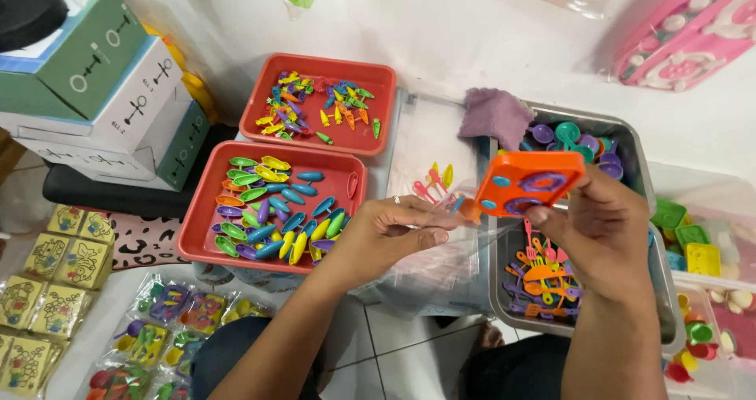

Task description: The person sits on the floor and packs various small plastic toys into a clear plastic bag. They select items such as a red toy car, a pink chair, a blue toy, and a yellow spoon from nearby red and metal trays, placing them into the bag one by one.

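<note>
Orange toy stove (529, 183) in right hand (602, 231) slants up rightward.

The pink moulded toy (687, 30) at the upper right and the stacked boxes (102, 93) at the upper left both run off the frame's edges. The right hand (606, 235) covers part of the grey tray (657, 290) (its small cutlery pieces are too tangled to count), and its thumb hides a corner of the orange toy plate (529, 183). The clear bag (441, 211) at the left hand (386, 238) is too faint to trace.
</note>
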